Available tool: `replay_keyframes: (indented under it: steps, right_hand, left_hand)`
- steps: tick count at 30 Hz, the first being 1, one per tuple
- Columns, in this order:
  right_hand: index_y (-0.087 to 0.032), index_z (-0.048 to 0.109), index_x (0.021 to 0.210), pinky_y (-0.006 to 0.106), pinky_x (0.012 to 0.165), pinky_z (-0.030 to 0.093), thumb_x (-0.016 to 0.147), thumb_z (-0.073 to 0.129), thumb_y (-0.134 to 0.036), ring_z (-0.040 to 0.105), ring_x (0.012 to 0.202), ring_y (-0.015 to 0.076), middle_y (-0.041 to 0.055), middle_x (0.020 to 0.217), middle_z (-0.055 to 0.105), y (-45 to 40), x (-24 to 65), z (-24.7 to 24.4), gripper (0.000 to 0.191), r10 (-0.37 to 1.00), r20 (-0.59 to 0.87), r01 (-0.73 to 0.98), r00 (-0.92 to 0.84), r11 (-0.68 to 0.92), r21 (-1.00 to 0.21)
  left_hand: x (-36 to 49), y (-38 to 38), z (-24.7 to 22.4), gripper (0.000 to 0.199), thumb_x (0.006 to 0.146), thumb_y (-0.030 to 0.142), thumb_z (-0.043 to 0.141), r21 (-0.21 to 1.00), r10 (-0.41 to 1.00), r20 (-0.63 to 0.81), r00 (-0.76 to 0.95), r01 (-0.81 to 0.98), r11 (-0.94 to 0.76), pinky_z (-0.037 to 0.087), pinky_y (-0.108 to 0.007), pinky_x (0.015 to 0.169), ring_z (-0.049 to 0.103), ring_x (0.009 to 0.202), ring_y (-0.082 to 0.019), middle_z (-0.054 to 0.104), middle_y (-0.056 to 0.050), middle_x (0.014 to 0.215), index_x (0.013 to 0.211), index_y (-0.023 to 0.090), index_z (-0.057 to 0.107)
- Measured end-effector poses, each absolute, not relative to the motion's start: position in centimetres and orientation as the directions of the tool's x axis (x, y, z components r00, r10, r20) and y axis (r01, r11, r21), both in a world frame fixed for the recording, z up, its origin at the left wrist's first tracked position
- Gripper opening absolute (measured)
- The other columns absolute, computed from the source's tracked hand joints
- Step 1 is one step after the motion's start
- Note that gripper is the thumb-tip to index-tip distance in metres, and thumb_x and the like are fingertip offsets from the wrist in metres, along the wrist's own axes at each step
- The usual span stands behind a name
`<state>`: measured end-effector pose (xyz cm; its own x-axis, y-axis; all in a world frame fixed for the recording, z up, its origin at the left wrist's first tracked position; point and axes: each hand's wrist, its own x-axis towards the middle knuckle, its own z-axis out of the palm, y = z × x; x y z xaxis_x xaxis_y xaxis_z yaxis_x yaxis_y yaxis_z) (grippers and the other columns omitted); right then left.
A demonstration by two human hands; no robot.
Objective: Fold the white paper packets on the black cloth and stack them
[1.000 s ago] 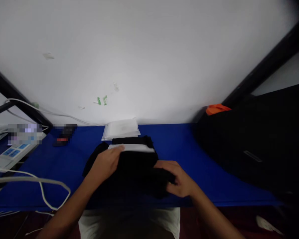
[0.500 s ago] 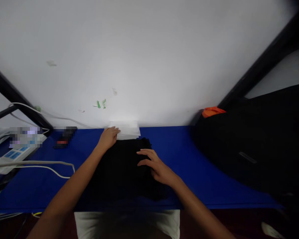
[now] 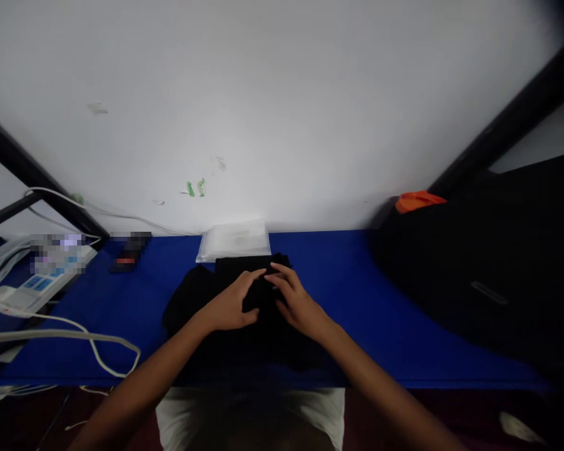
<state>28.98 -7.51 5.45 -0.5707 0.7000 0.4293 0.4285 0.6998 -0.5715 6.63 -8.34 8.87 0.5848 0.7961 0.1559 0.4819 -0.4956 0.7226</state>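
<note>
A black cloth, apparently a folded garment, lies in dark folds on the blue tabletop in front of me. My left hand rests over its middle, thumb and forefinger apart, the other fingers partly hidden. Just to the right, my right hand is on the cloth's right part with its fingers bent and spread. The fingertips of both hands nearly meet. Behind the cloth, a stack of whitish clear plastic bags lies against the wall.
At the left are a white power strip, a looping white cable and a dark object with a red patch. A large black bag-like bulk fills the right side, with something orange on top. Dark frame bars rise at both sides.
My left hand has come off the plastic bags and moved down and right onto the black cloth. The cloth's left part now bulges outward. My right hand stays near the same spot.
</note>
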Motion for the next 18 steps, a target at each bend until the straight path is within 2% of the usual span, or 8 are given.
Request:
replay_keyframes:
  steps: [2, 4, 7, 9, 11, 13, 16, 18]
  right_hand:
    - [-0.023, 0.043, 0.132, 0.048, 0.102, 0.046, 0.081, 0.041, 0.002, 0.048, 0.126, 0.0236, 0.0133, 0.138, 0.042, -7.5, 29.8, 5.4, 0.057, 0.701, 0.387, 0.419, -0.599, 0.686, -0.595]
    - [-0.021, 0.050, 0.124, 0.046, 0.098, 0.048, 0.081, 0.039, 0.001, 0.054, 0.115, 0.0221, 0.0110, 0.122, 0.055, -7.4, 30.6, 5.4, 0.050, 0.699, 0.361, 0.411, -0.617, 0.678, -0.610]
    - [-0.021, 0.052, 0.120, 0.044, 0.093, 0.049, 0.074, 0.040, 0.004, 0.057, 0.106, 0.0219, 0.0084, 0.110, 0.060, -7.2, 31.5, 5.4, 0.054, 0.733, 0.343, 0.427, -0.587, 0.640, -0.638]
    - [-0.021, 0.055, 0.113, 0.042, 0.091, 0.048, 0.065, 0.040, 0.005, 0.057, 0.104, 0.0218, 0.0069, 0.106, 0.061, -7.0, 31.7, 5.6, 0.057, 0.742, 0.333, 0.428, -0.582, 0.628, -0.650]
    - [-0.021, 0.058, 0.101, 0.039, 0.088, 0.047, 0.061, 0.039, 0.006, 0.057, 0.100, 0.0215, 0.0059, 0.100, 0.061, -6.7, 31.7, 5.7, 0.052, 0.732, 0.334, 0.415, -0.594, 0.635, -0.652]
    - [-0.020, 0.058, 0.093, 0.037, 0.084, 0.047, 0.061, 0.039, 0.005, 0.057, 0.096, 0.0211, 0.0056, 0.096, 0.061, -6.3, 31.8, 5.8, 0.045, 0.724, 0.348, 0.402, -0.595, 0.643, -0.652]
    - [-0.021, 0.058, 0.089, 0.037, 0.081, 0.047, 0.066, 0.041, 0.003, 0.057, 0.091, 0.0211, 0.0054, 0.093, 0.061, -5.8, 32.5, 5.5, 0.037, 0.744, 0.365, 0.401, -0.560, 0.629, -0.666]
    - [-0.020, 0.058, 0.087, 0.037, 0.081, 0.047, 0.069, 0.042, 0.001, 0.058, 0.089, 0.0212, 0.0054, 0.091, 0.062, -5.4, 33.1, 5.1, 0.032, 0.759, 0.366, 0.409, -0.538, 0.615, -0.674]
  left_hand:
    - [4.7, -8.5, 9.3, 0.075, 0.076, 0.012, 0.056, 0.715, 0.825, 0.161, 0.541, 0.513, -0.476, 0.043, -0.043, 0.104, 0.054, 0.117, -0.023, 0.051, -0.009, 0.129, 0.146, 0.024, 0.030]
    - [2.8, -8.6, 9.5, 0.067, 0.078, 0.012, 0.052, 0.703, 0.851, 0.191, 0.489, 0.537, -0.466, 0.043, -0.043, 0.104, 0.054, 0.116, -0.023, 0.053, -0.008, 0.124, 0.142, 0.024, 0.036]
    - [1.4, -9.1, 9.2, 0.052, 0.087, 0.023, 0.053, 0.665, 0.896, 0.223, 0.383, 0.612, -0.427, 0.039, -0.047, 0.108, 0.049, 0.123, -0.025, 0.049, -0.010, 0.130, 0.137, 0.025, 0.040]
    - [1.5, -9.7, 8.7, 0.062, 0.086, 0.037, 0.062, 0.609, 0.917, 0.205, 0.343, 0.688, -0.394, 0.036, -0.051, 0.110, 0.042, 0.132, -0.030, 0.041, -0.013, 0.142, 0.141, 0.026, 0.035]
    - [1.9, -10.2, 8.2, 0.077, 0.078, 0.045, 0.071, 0.530, 0.925, 0.156, 0.346, 0.761, -0.374, 0.033, -0.056, 0.111, 0.034, 0.138, -0.035, 0.034, -0.015, 0.149, 0.142, 0.025, 0.034]
    - [1.8, -10.4, 7.6, 0.067, 0.078, 0.043, 0.071, 0.467, 0.928, 0.107, 0.356, 0.807, -0.363, 0.032, -0.059, 0.111, 0.034, 0.138, -0.037, 0.037, -0.015, 0.148, 0.136, 0.023, 0.044]
    - [0.1, -10.2, 7.1, 0.042, 0.083, 0.028, 0.060, 0.443, 0.941, 0.135, 0.311, 0.830, -0.338, 0.039, -0.054, 0.107, 0.046, 0.130, -0.032, 0.048, -0.014, 0.139, 0.123, 0.020, 0.053]
    - [-1.6, -10.1, 7.0, 0.048, 0.080, 0.020, 0.054, 0.440, 0.950, 0.207, 0.234, 0.844, -0.305, 0.042, -0.052, 0.105, 0.051, 0.126, -0.031, 0.051, -0.014, 0.135, 0.128, 0.018, 0.048]
